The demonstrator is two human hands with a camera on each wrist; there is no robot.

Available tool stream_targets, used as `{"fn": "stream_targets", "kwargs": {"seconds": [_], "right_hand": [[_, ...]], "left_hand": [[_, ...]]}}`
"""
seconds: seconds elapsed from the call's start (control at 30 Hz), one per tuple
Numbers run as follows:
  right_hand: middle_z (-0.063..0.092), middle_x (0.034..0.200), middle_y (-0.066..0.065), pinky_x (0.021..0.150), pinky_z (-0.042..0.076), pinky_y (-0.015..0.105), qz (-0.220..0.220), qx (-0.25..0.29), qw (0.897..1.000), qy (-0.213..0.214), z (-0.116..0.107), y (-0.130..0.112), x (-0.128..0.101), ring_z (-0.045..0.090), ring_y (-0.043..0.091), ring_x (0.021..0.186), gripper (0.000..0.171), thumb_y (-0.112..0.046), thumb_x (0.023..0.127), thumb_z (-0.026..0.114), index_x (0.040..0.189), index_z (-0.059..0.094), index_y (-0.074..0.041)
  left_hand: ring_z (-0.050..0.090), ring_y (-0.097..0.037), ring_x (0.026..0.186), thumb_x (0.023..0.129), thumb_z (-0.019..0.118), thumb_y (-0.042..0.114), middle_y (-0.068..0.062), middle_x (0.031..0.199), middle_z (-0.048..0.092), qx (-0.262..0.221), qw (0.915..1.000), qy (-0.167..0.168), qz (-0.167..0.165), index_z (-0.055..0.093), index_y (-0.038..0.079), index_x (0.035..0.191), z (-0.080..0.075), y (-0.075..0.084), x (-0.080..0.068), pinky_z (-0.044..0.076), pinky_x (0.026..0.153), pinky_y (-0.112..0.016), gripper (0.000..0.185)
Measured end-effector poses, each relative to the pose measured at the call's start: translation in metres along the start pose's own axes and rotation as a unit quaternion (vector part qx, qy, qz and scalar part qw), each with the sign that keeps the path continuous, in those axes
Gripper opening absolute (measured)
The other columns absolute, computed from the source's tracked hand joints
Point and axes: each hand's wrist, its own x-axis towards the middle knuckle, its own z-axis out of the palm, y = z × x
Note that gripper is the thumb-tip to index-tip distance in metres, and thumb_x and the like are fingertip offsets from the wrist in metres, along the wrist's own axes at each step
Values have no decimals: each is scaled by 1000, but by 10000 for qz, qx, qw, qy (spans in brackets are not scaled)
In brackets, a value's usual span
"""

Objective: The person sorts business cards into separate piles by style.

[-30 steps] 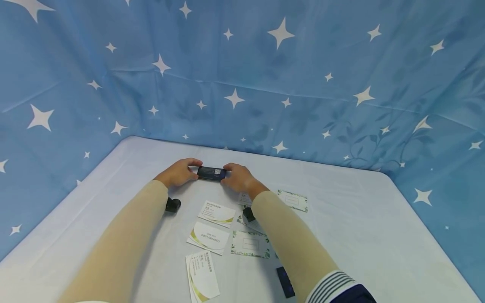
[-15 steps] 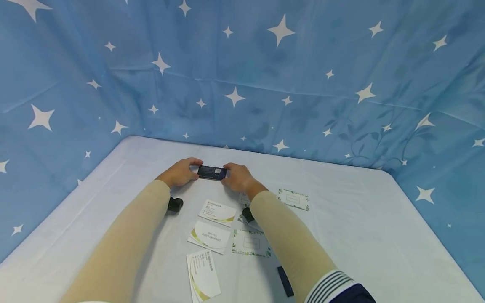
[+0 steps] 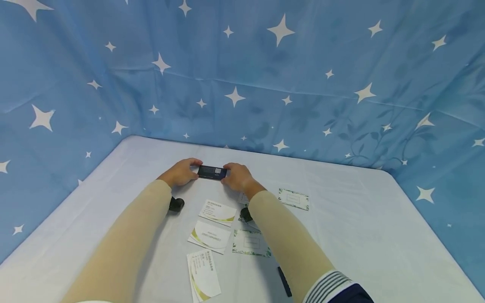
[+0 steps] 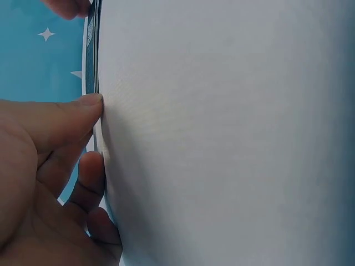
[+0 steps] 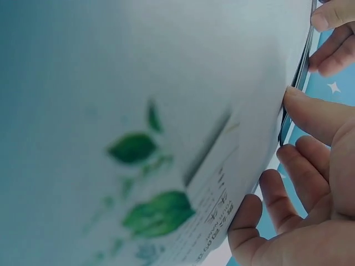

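Observation:
In the head view, a small stack of dark business cards (image 3: pixel 208 172) with a white square code lies toward the back left of the table. My left hand (image 3: pixel 182 172) pinches its left end between thumb and fingers. At the opposite end, my right hand (image 3: pixel 238 177) grips the cards the same way. The left wrist view gives the stack edge-on as thin dark and pale layers (image 4: pixel 93 55), the left thumb pressed at its near side. Both hands also appear at the thin edge (image 5: pixel 299 72) in the right wrist view.
White cards with green-gold curves (image 3: pixel 217 212) (image 3: pixel 209 236) (image 3: pixel 204 273) lie in a column nearer me. Leaf-bordered cards (image 3: pixel 251 243) (image 3: pixel 294 199) are to their right, some partly under my right arm. A dark card (image 3: pixel 284 281) pokes out beside the sleeve.
Both hands keep the dark cards in nearly the same place. The right forearm has shifted slightly left and covers more of the dark card near the front.

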Motion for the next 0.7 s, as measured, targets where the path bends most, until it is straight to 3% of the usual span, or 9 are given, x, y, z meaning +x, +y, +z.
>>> {"fn": "stream_targets", "kwargs": {"seconds": [0.23, 0.33, 0.47, 0.7], "right_hand": [[47, 151, 8, 113, 29, 43, 113, 384, 9992, 54, -6, 5, -5, 36, 29, 142, 61, -25, 94, 72, 150, 48, -13], [48, 151, 6, 113, 31, 44, 111, 640, 9978, 98, -11, 7, -8, 39, 28, 141, 61, -25, 94, 72, 150, 48, -13], [51, 148, 5, 108, 37, 44, -27, 875, 9961, 142, -21, 11, -18, 48, 27, 133, 59, -24, 94, 72, 148, 50, -12], [55, 143, 2, 104, 42, 44, -482, 881, 9949, 55, -44, 22, -46, 51, 24, 128, 57, -25, 93, 74, 144, 54, -13]], "left_hand": [[26, -38, 146, 96, 66, 13, -18, 156, 36, -217, 9997, 80, -8, 42, 5, 151, -1, 7, -3, 20, 115, -53, 61], [36, -37, 139, 96, 67, 19, -17, 155, 38, -472, 9988, 129, 21, 42, 5, 151, -4, 12, -6, 29, 111, -52, 62], [44, -36, 131, 96, 68, 24, -15, 153, 42, -642, 9977, 31, 202, 42, 5, 151, -4, 23, -10, 37, 105, -51, 64], [44, -34, 133, 94, 72, 25, -12, 150, 46, -528, 9962, -160, 675, 44, 7, 150, 3, 46, -24, 36, 107, -52, 65]]}}
